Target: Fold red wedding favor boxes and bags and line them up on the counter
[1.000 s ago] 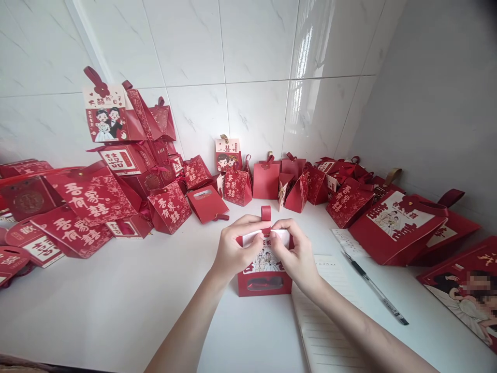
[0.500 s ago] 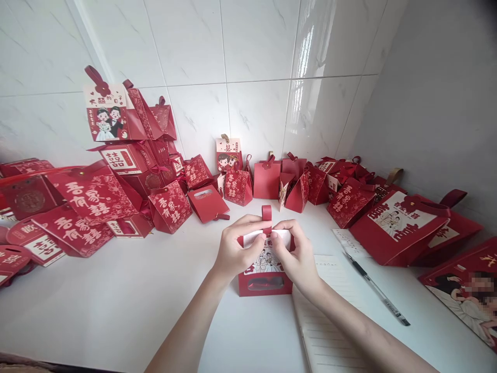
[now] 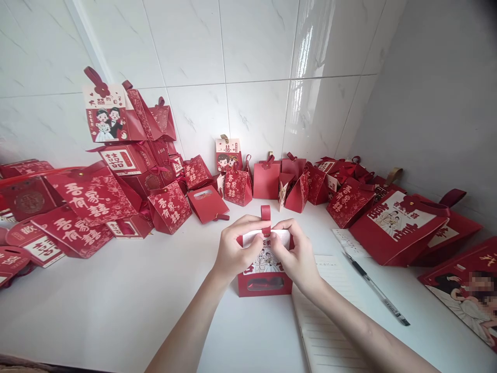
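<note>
A red wedding gift box (image 3: 265, 285) stands upright on the white table, with a clear oval window low on its front and a cartoon couple on a white panel. My left hand (image 3: 237, 246) pinches its top edge from the left, thumb in front and fingers behind. From the right, my right hand (image 3: 297, 253) grips the same top edge, its thumb close to the left one. Between the two hands a red ribbon loop (image 3: 265, 213) rises from the top of the box. My fingers partly cover the box's upper front.
Red gift boxes (image 3: 87, 197) are stacked at the left, more (image 3: 266, 178) line the tiled wall, and others (image 3: 399, 225) crowd the right. An open lined notebook (image 3: 330, 331) lies under my right forearm, beside a black pen (image 3: 376, 287).
Hardly anything differs. The thumbs and fingers have shifted very slightly at the box's top, and both hands keep their grip there.
</note>
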Demonstrator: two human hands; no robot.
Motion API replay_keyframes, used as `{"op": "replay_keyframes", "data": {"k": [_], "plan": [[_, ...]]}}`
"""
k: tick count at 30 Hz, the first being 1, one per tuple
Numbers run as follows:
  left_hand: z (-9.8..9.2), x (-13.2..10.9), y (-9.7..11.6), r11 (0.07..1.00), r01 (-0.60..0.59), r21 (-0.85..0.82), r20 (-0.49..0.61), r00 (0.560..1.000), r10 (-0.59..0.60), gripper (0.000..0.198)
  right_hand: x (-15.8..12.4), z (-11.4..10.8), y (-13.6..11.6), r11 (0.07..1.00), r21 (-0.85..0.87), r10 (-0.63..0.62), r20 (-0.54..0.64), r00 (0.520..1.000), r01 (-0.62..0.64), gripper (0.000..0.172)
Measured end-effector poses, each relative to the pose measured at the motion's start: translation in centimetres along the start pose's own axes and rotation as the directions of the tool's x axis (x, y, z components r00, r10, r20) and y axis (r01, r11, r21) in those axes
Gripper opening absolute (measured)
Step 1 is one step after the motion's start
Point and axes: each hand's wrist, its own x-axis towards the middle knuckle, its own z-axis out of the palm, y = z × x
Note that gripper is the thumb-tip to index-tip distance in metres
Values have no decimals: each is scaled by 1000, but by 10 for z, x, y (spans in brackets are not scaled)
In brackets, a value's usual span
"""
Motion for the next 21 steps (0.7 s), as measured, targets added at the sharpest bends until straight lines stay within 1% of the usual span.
{"op": "replay_keyframes", "data": {"k": [7, 14, 21], "plan": [[2, -1, -2, 1000, -26, 8, -31, 999, 26, 25, 3, -2, -1, 999, 21, 25, 45, 999, -26, 10], [0, -1, -1, 999, -42, -19, -2, 999, 42, 29, 0, -1, 2, 999, 41, -20, 18, 1000, 19, 10], [0, -1, -1, 1000, 0, -18, -3, 1000, 0, 27, 2, 0, 1, 999, 15, -39, 0, 999, 39, 10]]}}
